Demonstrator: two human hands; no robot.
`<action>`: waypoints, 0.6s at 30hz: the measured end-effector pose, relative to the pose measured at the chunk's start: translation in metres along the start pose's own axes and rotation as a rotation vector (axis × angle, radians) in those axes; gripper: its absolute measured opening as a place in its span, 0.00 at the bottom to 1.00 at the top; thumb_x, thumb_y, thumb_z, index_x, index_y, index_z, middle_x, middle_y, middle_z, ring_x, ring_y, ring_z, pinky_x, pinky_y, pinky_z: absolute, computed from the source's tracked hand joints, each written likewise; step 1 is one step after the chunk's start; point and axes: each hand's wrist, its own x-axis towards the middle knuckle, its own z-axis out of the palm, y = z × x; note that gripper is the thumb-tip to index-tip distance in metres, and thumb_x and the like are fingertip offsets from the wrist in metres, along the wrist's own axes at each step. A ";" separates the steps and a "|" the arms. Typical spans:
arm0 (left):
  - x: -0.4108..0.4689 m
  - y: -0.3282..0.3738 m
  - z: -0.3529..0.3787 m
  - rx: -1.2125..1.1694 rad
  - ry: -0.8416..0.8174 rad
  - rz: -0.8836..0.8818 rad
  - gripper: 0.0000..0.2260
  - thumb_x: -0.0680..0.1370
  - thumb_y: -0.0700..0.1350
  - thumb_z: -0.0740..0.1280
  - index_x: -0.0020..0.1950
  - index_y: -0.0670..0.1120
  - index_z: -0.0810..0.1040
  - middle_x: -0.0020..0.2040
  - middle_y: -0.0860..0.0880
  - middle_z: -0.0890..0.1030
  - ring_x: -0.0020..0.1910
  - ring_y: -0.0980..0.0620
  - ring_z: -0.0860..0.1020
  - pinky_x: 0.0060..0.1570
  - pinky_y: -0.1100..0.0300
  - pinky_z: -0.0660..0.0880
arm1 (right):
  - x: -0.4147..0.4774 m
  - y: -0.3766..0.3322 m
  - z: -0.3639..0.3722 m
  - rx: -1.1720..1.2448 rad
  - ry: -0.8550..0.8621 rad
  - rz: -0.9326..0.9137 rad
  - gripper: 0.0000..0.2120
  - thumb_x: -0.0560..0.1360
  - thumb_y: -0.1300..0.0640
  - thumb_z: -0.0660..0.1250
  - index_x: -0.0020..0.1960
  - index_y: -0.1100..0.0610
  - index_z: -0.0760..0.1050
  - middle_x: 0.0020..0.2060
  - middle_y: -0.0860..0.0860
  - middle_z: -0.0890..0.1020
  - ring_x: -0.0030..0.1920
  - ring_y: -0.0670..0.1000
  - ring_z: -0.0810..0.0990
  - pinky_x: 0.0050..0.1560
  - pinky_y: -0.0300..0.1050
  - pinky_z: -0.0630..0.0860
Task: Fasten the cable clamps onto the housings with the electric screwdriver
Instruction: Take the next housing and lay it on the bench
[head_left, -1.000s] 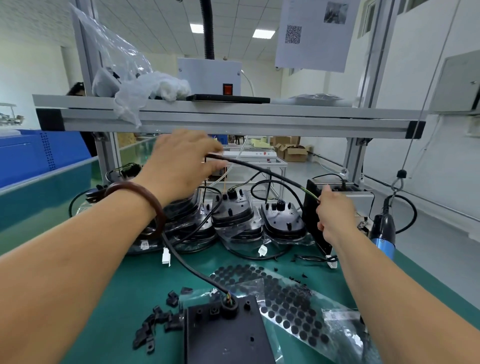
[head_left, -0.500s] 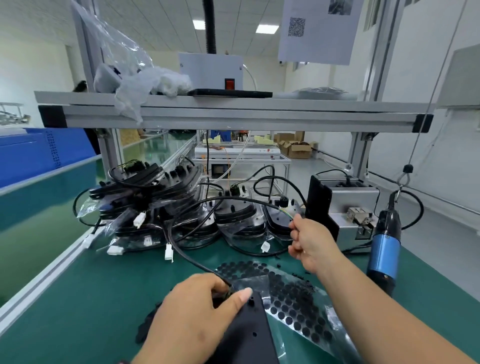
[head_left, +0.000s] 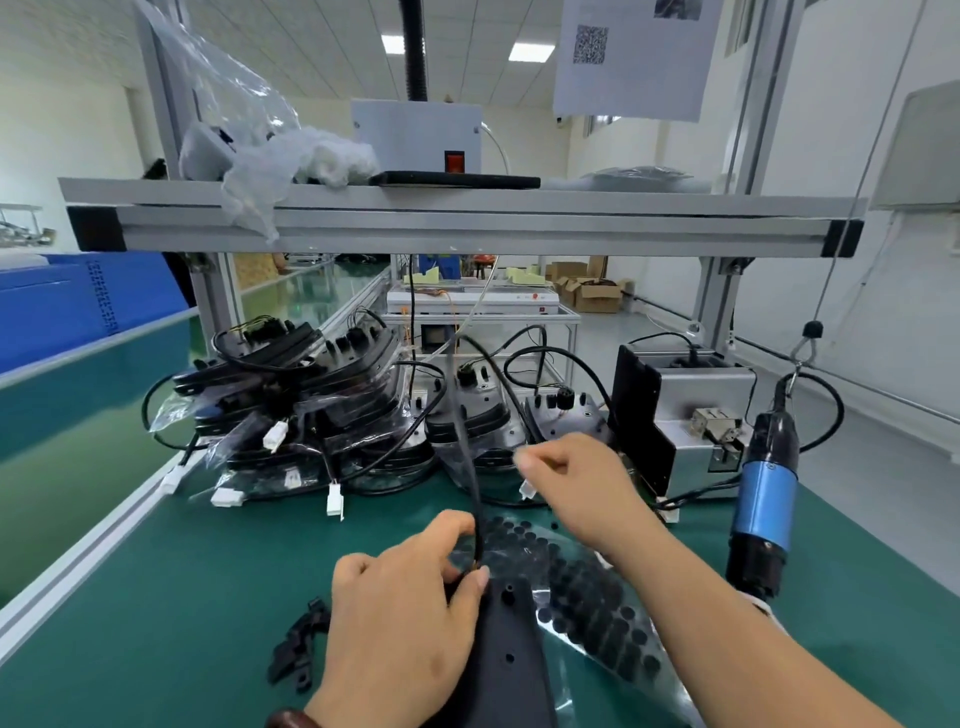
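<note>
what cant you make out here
All in the head view:
- Whether the right hand pinches anything: motion blur.
- Where the cable joins the housing: covered by the left hand.
- Screwdriver bit: behind the right forearm.
- Clamps' shape: small, blurred.
- Housing's near end: cut off by the bottom edge.
</note>
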 end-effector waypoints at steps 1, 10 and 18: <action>0.000 0.000 0.001 0.002 0.006 0.006 0.12 0.75 0.61 0.61 0.52 0.71 0.59 0.38 0.66 0.77 0.37 0.67 0.71 0.54 0.61 0.59 | -0.005 -0.015 0.001 0.133 -0.126 -0.035 0.19 0.77 0.44 0.63 0.35 0.56 0.75 0.27 0.49 0.68 0.30 0.49 0.66 0.34 0.42 0.67; 0.005 -0.005 0.004 -0.010 -0.024 0.008 0.04 0.75 0.63 0.59 0.47 0.66 0.68 0.39 0.60 0.75 0.41 0.63 0.72 0.51 0.59 0.59 | -0.021 -0.041 -0.011 0.500 -0.512 -0.168 0.04 0.76 0.59 0.68 0.48 0.51 0.80 0.35 0.45 0.78 0.36 0.47 0.77 0.40 0.38 0.75; 0.011 -0.014 -0.002 -0.229 -0.168 -0.077 0.08 0.69 0.63 0.69 0.44 0.75 0.74 0.44 0.74 0.74 0.46 0.73 0.72 0.60 0.57 0.62 | -0.028 -0.033 0.004 0.531 -0.281 -0.154 0.04 0.78 0.64 0.65 0.46 0.58 0.78 0.38 0.52 0.83 0.36 0.48 0.82 0.40 0.42 0.80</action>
